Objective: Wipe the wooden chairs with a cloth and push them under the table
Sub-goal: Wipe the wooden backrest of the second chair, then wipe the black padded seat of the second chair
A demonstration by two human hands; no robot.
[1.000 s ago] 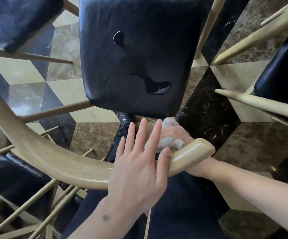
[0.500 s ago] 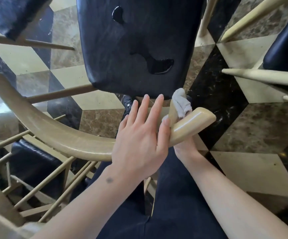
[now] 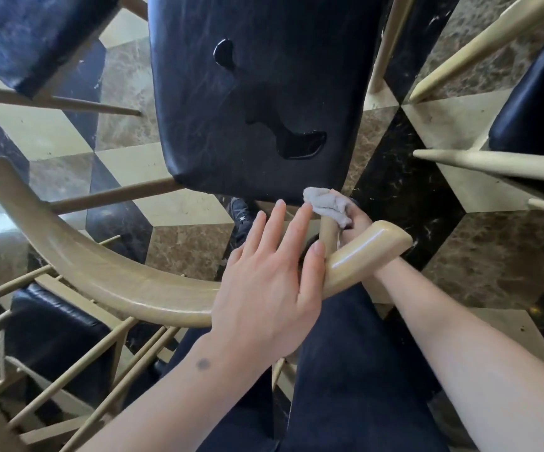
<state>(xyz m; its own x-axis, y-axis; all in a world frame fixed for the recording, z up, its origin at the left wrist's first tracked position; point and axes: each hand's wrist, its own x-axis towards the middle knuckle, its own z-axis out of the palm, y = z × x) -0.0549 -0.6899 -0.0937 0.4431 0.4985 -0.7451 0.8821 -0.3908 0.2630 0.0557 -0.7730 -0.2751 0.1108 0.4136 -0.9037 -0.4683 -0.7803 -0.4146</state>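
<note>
Comparing with half a second ago, the right hand (image 3: 355,220) has slid further along beneath the curved wooden armrest (image 3: 127,282), so the cloth (image 3: 327,203) now sits at frame centre against the upright post (image 3: 327,233), just below the near edge of the black seat cushion (image 3: 257,93), where before it bunched right at the armrest's rounded tip. That hand is clenched around the grey cloth, pressing it to the post. The left hand (image 3: 264,295) has kept its place on top of the armrest, fingers spread and flat, thumb laid along the rail; it grasps nothing, only steadies the wood. The view has also drifted slightly, showing more of the chequered marble floor (image 3: 459,262) at right. Most of the right palm is hidden behind the armrest, and the post's lower end is lost behind the wrist. Neighbouring chairs at the upper left, right edge and lower left are cut off by the frame. A dark shoe (image 3: 242,216) peeks out under the seat, hard to make out.
</note>
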